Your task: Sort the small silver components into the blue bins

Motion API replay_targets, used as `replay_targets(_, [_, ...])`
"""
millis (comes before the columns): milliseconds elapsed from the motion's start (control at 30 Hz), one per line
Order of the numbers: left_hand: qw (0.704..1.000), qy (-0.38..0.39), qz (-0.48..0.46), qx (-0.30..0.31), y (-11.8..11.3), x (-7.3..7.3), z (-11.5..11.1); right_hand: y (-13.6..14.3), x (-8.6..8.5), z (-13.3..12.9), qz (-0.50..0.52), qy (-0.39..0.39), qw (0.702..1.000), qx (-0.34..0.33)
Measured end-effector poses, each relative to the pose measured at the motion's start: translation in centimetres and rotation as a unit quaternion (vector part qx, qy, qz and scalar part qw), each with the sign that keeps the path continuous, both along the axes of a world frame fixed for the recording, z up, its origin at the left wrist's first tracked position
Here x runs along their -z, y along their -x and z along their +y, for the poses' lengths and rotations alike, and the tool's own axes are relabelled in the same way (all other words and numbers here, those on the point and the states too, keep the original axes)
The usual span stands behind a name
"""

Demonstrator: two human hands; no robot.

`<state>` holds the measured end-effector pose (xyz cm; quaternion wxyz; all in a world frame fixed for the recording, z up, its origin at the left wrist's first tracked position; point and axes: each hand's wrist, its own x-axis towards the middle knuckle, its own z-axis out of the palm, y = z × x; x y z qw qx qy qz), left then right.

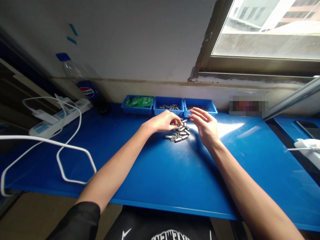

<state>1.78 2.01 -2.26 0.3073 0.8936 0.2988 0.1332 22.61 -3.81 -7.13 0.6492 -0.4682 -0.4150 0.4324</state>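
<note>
A small pile of silvery metal pieces and thin dark and brass-coloured pins (182,134) lies on the blue table (150,166). My left hand (167,121) reaches over the pile's left side, thumb and fingers curled together at its top. Whatever sits between those fingertips is hidden. Just right of the pile, my right hand (205,126) is raised with its fingers stretched out and nothing visible in it. Behind the hands stand three blue bins: one with green pieces (138,101), a middle bin (168,113) with silvery pieces, and a right bin (212,108) with dark thin pieces.
A cola bottle (87,89) stands at the back left near a white power strip (60,118). A white cable (75,146) loops over the table's left side. At the right are a metal bar (295,96) and a white device (310,150). A window (265,43) is above.
</note>
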Motion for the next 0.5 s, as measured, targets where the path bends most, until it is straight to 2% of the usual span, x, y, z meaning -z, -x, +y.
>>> replay_targets(100, [0.999, -0.007, 0.032, 0.012, -0.1, 0.2, 0.0, -0.1, 0.1, 0.0, -0.006, 0.002, 1.0, -0.007])
replay_targets(267, [0.997, -0.038, 0.07, 0.0, 0.0, 0.7, 0.3, 0.1, -0.1, -0.2, -0.007, 0.019, 1.0, -0.017])
replay_targets(500, [0.996, -0.04, 0.084, 0.011, -0.1, 1.3, 0.4, 0.1, -0.2, -0.3, -0.002, 0.03, 0.999, -0.022])
